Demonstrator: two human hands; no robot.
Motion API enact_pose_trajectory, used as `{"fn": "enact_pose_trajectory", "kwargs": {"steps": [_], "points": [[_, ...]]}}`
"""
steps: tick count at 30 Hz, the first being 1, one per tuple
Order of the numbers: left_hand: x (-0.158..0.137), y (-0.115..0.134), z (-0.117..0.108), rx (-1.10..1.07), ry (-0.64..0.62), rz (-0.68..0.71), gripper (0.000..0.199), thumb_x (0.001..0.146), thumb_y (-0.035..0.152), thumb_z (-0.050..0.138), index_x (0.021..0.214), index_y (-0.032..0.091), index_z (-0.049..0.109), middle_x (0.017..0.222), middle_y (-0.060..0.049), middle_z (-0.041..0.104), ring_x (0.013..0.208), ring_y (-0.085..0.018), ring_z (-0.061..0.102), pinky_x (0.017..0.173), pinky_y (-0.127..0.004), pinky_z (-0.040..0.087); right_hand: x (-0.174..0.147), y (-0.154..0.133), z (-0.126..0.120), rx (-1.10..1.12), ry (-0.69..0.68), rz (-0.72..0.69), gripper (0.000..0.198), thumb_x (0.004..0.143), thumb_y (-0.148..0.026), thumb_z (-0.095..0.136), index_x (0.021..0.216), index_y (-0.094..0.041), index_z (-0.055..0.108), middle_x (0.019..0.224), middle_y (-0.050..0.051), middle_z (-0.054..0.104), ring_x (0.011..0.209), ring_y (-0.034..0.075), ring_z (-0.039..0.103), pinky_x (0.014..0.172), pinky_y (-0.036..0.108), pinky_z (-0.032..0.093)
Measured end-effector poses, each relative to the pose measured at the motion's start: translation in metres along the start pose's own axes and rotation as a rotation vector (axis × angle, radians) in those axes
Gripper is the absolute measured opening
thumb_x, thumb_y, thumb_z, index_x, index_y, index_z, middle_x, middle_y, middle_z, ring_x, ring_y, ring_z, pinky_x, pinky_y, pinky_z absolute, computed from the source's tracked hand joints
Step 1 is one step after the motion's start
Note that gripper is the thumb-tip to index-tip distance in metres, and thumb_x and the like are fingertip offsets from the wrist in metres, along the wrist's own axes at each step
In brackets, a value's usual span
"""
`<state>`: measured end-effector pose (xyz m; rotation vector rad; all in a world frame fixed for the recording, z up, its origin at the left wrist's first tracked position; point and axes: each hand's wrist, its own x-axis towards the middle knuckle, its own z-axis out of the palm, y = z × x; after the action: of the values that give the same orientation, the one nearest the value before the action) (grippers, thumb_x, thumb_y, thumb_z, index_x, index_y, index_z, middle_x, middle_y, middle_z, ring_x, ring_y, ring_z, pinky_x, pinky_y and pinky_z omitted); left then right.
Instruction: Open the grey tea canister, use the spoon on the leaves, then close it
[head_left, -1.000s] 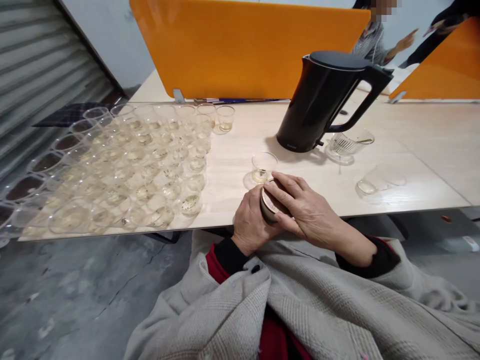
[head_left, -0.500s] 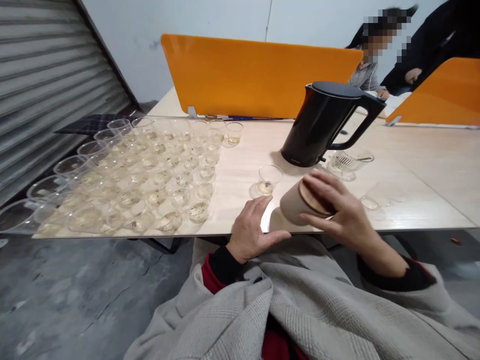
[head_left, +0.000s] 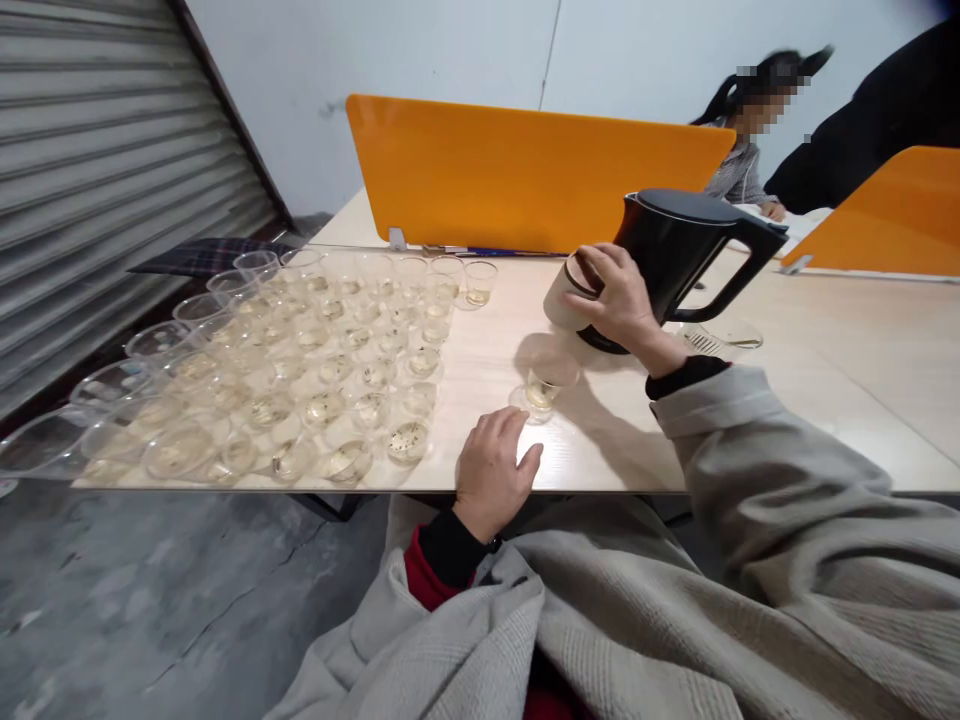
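My right hand [head_left: 615,295] is wrapped round the upper part of a beige canister [head_left: 559,300] with a brownish top, at the left side of the black electric kettle [head_left: 675,250]. My fingers partly cover the canister's top. On the table in front of it stands a clear plastic cup [head_left: 546,385] with a little pale liquid in its bottom. My left hand [head_left: 493,465] is open just below this cup at the table's front edge, thumb apart from the fingers and nothing held. Its fingertips come close to the cup's base; contact cannot be made out.
Rows of clear plastic cups [head_left: 322,410] with pale liquid and dark bits cover the table's left part. An orange divider [head_left: 540,180] stands behind. Right of the kettle sits a clear ribbed vessel [head_left: 701,342], partly behind my sleeve. Two other people are across the table.
My right hand has carried the canister from the table's front edge, away and left, to beside the kettle. My left hand stays near the front edge, its fingers closer together.
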<state>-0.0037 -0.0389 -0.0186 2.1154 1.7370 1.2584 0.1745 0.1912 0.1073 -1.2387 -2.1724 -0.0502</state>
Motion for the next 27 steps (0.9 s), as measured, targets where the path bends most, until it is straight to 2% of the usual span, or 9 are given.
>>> {"fn": "enact_pose_trajectory", "kwargs": {"steps": [6, 14, 18, 27], "points": [[0.001, 0.007, -0.002, 0.057, -0.038, -0.003, 0.038, 0.095, 0.025, 0.073, 0.132, 0.021, 0.064, 0.132, -0.013, 0.075, 0.120, -0.033, 0.068, 0.102, -0.054, 0.060, 0.015, 0.019, 0.049, 0.008, -0.056, -0.061, 0.069, 0.091, -0.044, 0.071, 0.154, -0.021, 0.058, 0.160, 0.018, 0.051, 0.148, 0.040, 0.048, 0.124, 0.058, 0.040], [0.004, 0.017, -0.009, 0.148, -0.106, -0.032, 0.035, 0.097, 0.025, 0.072, 0.131, 0.019, 0.064, 0.134, -0.011, 0.074, 0.121, -0.032, 0.067, 0.101, -0.051, 0.059, 0.029, 0.042, 0.091, 0.106, -0.076, -0.057, 0.069, 0.083, -0.043, 0.079, 0.148, -0.024, 0.065, 0.155, 0.016, 0.055, 0.144, 0.043, 0.051, 0.125, 0.062, 0.039], [0.005, 0.018, -0.010, 0.160, -0.122, -0.031, 0.035, 0.098, 0.026, 0.073, 0.131, 0.020, 0.064, 0.134, -0.011, 0.074, 0.121, -0.032, 0.067, 0.099, -0.050, 0.059, 0.040, 0.055, 0.101, 0.188, -0.081, -0.037, 0.069, 0.081, -0.041, 0.080, 0.147, -0.025, 0.066, 0.155, 0.015, 0.056, 0.145, 0.040, 0.052, 0.127, 0.059, 0.039], [0.005, 0.018, -0.010, 0.172, -0.139, -0.029, 0.035, 0.098, 0.027, 0.072, 0.132, 0.020, 0.064, 0.134, -0.011, 0.074, 0.121, -0.032, 0.066, 0.098, -0.049, 0.058, 0.057, 0.065, 0.106, 0.323, -0.195, -0.131, 0.075, 0.075, -0.039, 0.085, 0.147, -0.028, 0.069, 0.160, 0.013, 0.055, 0.149, 0.039, 0.050, 0.130, 0.060, 0.036]]}}
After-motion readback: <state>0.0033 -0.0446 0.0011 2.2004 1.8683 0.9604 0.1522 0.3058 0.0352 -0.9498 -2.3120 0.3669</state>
